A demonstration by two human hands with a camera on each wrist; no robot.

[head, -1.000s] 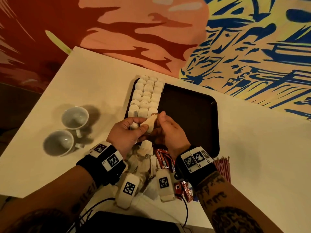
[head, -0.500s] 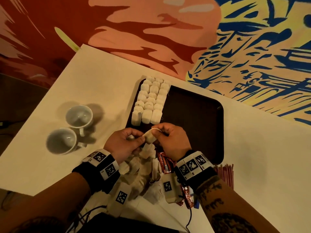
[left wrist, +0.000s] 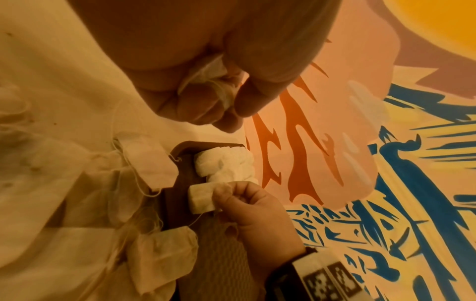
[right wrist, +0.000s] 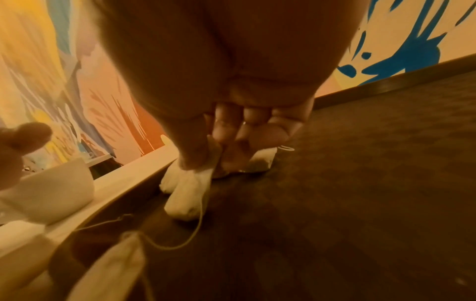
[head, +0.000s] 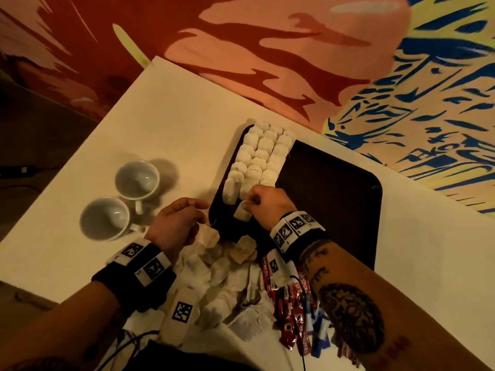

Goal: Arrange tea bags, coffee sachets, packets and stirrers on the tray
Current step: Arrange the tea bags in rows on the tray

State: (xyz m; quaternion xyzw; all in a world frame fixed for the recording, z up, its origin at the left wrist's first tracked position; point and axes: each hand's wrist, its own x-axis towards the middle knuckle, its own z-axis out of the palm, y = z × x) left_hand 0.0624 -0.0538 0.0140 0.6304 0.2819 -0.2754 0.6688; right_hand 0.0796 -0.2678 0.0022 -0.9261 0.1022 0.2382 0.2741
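**Inspector A:** Report position and grip first.

**Inspector B:** Found the small rolled white paper tea bag pinched at its far end between thumb and fingertips of the right hand, low over the near left corner of the dark brown rectangular tray. Cannot tell whether its lower end touches the tray floor. Found it just beside the near end of the three packed rows of rolled white tea bags.

**Inspector A:** And the other of the two hands?

**Inspector B:** Found the left hand curled over the pale table by the tray's corner, pinching crumpled tea-bag paper and thread. Noted a loose heap of flat tea bags and red coffee sachets nearer the body.

**Inspector A:** Handling?

**Inspector B:** Judged very light, soft and easily crushed or unrolled; thin paper, likely to tear under a hard squeeze. Recommend a gentle pinch across the roll near one end, as now. Beware the trailing thread; could snag on neighbouring bags.

**Inspector A:** Orientation?

**Inspector B:** Hangs tilted, long axis sloping from the pinched far end down towards the body. Judged to need laying flat, lengthwise in line with its row.
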